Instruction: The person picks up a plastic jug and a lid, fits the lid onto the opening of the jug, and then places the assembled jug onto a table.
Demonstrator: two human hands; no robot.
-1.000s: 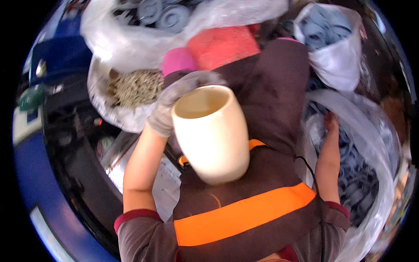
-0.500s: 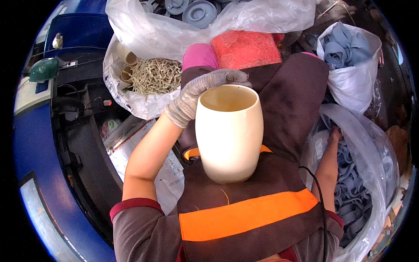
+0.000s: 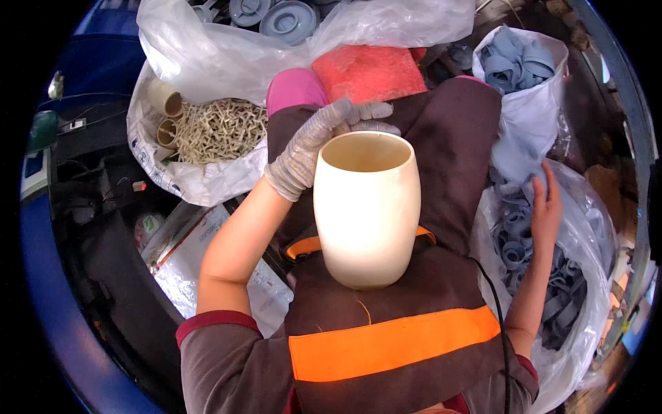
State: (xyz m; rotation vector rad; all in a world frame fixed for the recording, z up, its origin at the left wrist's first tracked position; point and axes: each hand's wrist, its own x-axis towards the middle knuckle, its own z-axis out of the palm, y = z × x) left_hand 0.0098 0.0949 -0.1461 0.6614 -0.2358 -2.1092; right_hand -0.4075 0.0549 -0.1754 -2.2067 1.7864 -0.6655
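— Changes since a second ago?
— My gloved left hand (image 3: 314,148) still grips the cream vase (image 3: 366,207) by its rim, over my lap. My right hand (image 3: 547,207), right of the vase, fingers loosely spread, has moved onto the grey parts (image 3: 524,241).

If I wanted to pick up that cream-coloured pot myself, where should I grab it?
Probably at the open rim, from above and behind. The cream pot stands upright on the lap with smooth, bulging sides that offer little purchase. The gloved left hand already hooks its fingers over the far rim.
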